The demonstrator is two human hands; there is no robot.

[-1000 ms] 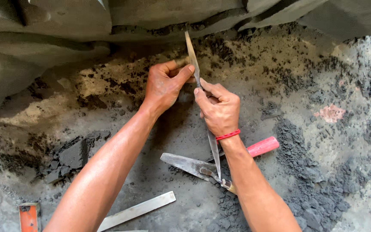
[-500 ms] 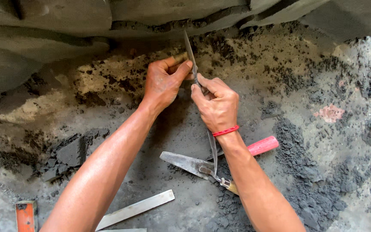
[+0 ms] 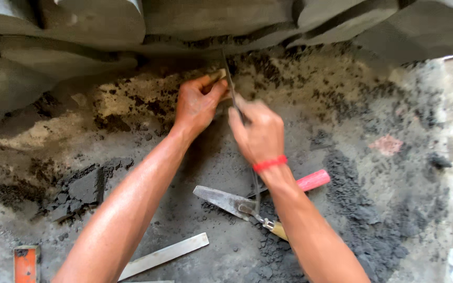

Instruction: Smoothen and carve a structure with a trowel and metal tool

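Blade, thin and dark, stands near upright between my two hands, its tip up at the dark seam under the grey moulded blocks. Lower part of it runs down behind the right hand and shows again as a thin strip below the wrist.

Left hand closed on a pale small piece right beside the blade; thumb and fingers pinch it, narrow grip. I cannot tell whether the piece is joined to the blade or only pressed against it.

Right hand is blurred. Fingers curl around the blade from the right side, closed on it as far as I can see. Red band on that wrist.

Below the right forearm: trowel lying flat, point to the left, wooden handle partly hidden under the arm. Pink handle pokes out on the far side of the same arm; what it belongs to is hidden.

Lower left: flat metal strip lying at a slant, apart from the trowel. Orange tool at the bottom-left corner, cut by the frame edge.

Ground is grey and dusty, with dark damp crumbs scattered about and a dark broken slab well to the left.
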